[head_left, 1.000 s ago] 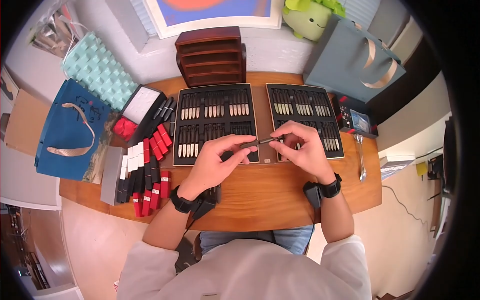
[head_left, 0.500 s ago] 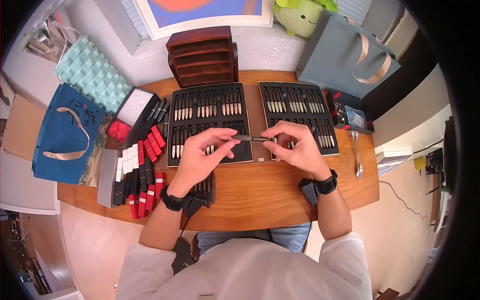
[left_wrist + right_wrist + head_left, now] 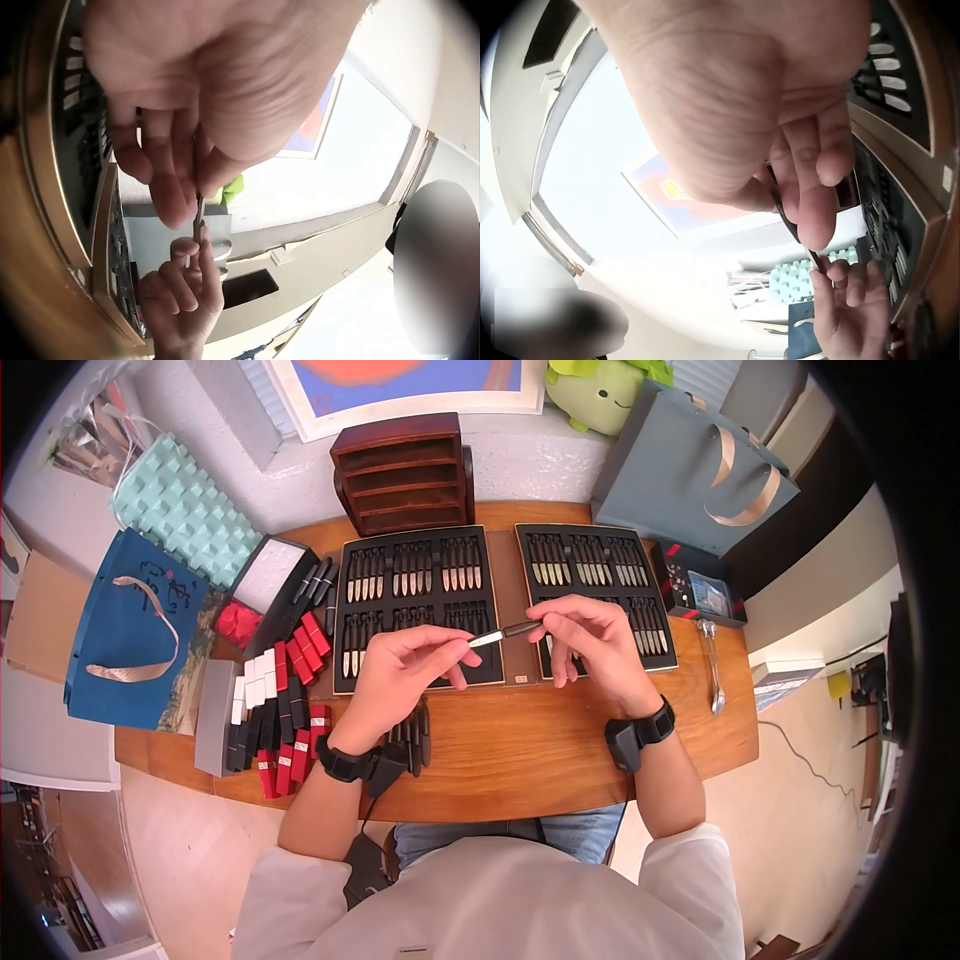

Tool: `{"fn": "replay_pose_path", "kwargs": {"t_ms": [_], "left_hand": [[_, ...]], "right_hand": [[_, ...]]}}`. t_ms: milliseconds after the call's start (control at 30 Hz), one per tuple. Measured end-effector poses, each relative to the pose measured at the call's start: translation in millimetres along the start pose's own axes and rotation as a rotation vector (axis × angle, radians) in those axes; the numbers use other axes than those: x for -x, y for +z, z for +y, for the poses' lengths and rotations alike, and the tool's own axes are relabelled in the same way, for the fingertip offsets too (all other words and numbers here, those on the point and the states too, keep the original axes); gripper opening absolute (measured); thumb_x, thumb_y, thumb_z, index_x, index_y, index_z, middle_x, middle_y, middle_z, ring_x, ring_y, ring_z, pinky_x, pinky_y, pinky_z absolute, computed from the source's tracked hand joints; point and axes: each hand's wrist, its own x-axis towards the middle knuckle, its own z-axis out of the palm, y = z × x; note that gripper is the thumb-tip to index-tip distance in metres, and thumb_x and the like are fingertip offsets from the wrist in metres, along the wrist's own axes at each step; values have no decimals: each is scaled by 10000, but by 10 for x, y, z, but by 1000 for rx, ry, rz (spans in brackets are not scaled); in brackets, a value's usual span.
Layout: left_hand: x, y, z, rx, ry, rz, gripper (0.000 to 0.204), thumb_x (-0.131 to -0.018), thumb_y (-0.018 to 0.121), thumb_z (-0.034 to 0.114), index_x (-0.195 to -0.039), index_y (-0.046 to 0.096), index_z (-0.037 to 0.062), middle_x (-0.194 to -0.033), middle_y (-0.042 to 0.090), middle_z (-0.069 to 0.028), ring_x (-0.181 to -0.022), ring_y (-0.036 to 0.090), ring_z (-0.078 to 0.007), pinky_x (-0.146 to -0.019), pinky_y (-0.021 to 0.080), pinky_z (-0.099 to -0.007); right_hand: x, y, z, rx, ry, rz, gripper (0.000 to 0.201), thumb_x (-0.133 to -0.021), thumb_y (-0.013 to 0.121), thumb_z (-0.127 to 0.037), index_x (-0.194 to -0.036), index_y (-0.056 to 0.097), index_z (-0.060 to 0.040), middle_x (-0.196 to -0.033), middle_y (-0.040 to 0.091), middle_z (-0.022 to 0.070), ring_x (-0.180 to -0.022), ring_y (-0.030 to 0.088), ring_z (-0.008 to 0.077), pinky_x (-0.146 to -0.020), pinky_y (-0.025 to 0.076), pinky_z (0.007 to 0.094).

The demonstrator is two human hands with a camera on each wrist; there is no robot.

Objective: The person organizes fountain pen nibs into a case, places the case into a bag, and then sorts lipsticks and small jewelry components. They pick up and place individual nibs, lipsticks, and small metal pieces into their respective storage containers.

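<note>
Both hands hold one slim, dark pen-shaped stick [image 3: 505, 633] above the two cases. It slants up to the right and shows a pale, silvery part toward its left end. My left hand [image 3: 408, 670] pinches that left end between thumb and forefinger. The dark right end is pinched by my right hand [image 3: 597, 648], its other fingers loosely bent below. Behind the hands stand a left black case [image 3: 388, 606] and a right black case [image 3: 579, 599], filled with rows of similar pale-ended sticks. More dark sticks [image 3: 424, 735] lie beside my left wrist.
Red, white and black small boxes [image 3: 300, 705] lie at the left by a blue bag [image 3: 130, 640]. A wooden rack [image 3: 405, 470] stands at the back. To the right are a grey-blue bag [image 3: 680, 470], an open box [image 3: 700, 585] and spoons [image 3: 714, 670].
The stick, dark along its length half a second ago, now shows its pale part and slants up to the right. My right fingers have shifted on its end. The head view moved slightly.
</note>
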Motion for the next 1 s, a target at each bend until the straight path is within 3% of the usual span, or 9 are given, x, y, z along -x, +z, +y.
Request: {"fn": "replay_pose_path", "kwargs": {"t_ms": [267, 367, 433, 500, 567, 667, 800, 933, 1000], "left_hand": [[16, -53, -5, -51, -32, -88, 203, -1102, 734, 108, -1217, 800, -47, -1000, 820, -101, -790, 732, -130, -725, 589, -266], [-6, -172, 3, -265, -225, -164, 173, -1074, 771, 133, -1130, 825, -21, -878, 787, -41, -734, 668, -82, -653, 529, -256], [-73, -282, -168, -458, 148, 319, 159, -1045, 805, 155, -1073, 837, 2, -773, 733, 5, -693, 604, -47, -603, 467, -255], [-104, -371, -79, -505, 124, 502, 147, -1035, 809, 149, -1052, 831, 4, -715, 673, 24, -657, 551, -33, -591, 430, -255], [-108, -445, -70, -528, 146, 561, 140, -1020, 823, 148, -1039, 825, 8, -698, 646, 35, -636, 526, -35, -586, 422, -258], [-91, -440, -102, -522, 136, 484, 127, -1000, 856, 125, -1042, 815, 13, -744, 602, 87, -686, 511, -11, -607, 384, -218], [-50, -433, -184, -828, 221, 411, 219, -900, 941, 165, -1044, 815, 59, -743, 570, 36, -671, 504, -57, -580, 388, -259], [-18, -382, -212, -997, 160, 331, 282, -839, 969, 271, -936, 767, 100, -756, 598, 3, -680, 573, -157, -710, 411, -356], [-17, -352, -220, -1085, 149, 326, 303, -828, 969, 308, -901, 746, 116, -764, 607, 1, -703, 598, -190, -771, 405, -386]], "right_hand": [[-47, 78, 148, -260, 119, 24, 272, -1128, 709, -203, -1316, 783, -21, -1074, 815, 70, -629, 723, 113, -519, 475, 228], [-134, 258, 168, -52, 171, 57, 266, -1116, 727, -204, -1295, 790, -16, -1061, 799, 57, -638, 723, 110, -528, 475, 229], [-207, 403, 56, -13, 166, 67, 246, -1109, 734, -188, -1274, 794, -15, -1064, 789, 55, -636, 722, 108, -533, 487, 245], [-311, 532, -79, 280, 46, 48, 215, -1122, 718, -167, -1252, 796, -14, -967, 773, 42, -638, 696, 78, -539, 496, 221], [-486, 574, -16, 361, -113, 6, 230, -1110, 732, -142, -1269, 780, 18, -1087, 778, 62, -630, 688, 78, -549, 510, 232], [-701, 738, 18, 414, -73, -30, 235, -1098, 735, -121, -1276, 777, 27, -1166, 778, 85, -624, 686, 89, -559, 528, 259], [-882, 863, 124, 475, -31, -32, 251, -1082, 749, -134, -1266, 791, 31, -1159, 807, 107, -603, 684, 113, -546, 530, 294], [-951, 880, 250, 603, 70, -96, 266, -1076, 755, -145, -1271, 797, 31, -1119, 815, 119, -582, 672, 113, -537, 524, 300], [-988, 844, 432, 766, -153, -61, 278, -1036, 785, -156, -1269, 812, -9, -1044, 799, 136, -657, 712, 199, -615, 565, 359]]}}
